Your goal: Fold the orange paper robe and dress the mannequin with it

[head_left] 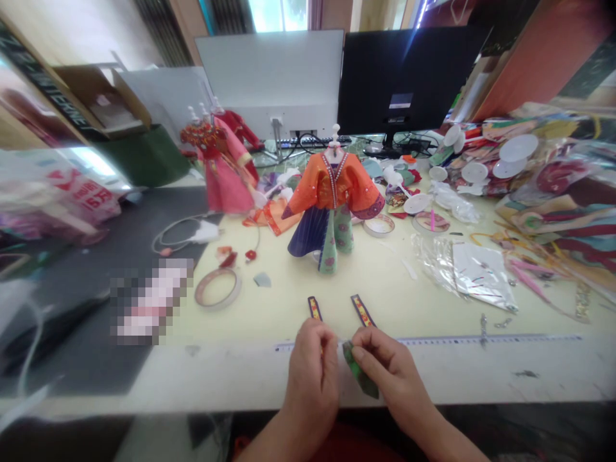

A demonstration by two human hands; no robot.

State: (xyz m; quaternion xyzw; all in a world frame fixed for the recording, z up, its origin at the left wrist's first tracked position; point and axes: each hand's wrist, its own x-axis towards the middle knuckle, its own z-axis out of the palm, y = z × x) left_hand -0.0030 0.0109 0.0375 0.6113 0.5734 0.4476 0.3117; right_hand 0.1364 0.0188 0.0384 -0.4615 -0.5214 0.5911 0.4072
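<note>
My right hand (397, 372) pinches a small green piece (360, 372), fabric-like and dark at its edges, between thumb and fingers. Close beside it, my left hand (314, 366) is closed with its fingertips together. What lies in those fingertips is hidden. Two narrow dark-edged strips with a yellow and red pattern show just past the hands: a left strip (314, 308) by my left hand and a right strip (362, 310) by my right. Beyond them, a doll-sized orange robe (332, 183) with a blue and green skirt stands upright on a white stand.
A ruler (471, 340) lies along the table's front. Rolls of tape (218, 289) sit at the left and behind the robe. Clear plastic bags (481, 273) and heaped materials fill the right. Pink doll clothes (226, 173) and two monitors (409, 83) stand at the back.
</note>
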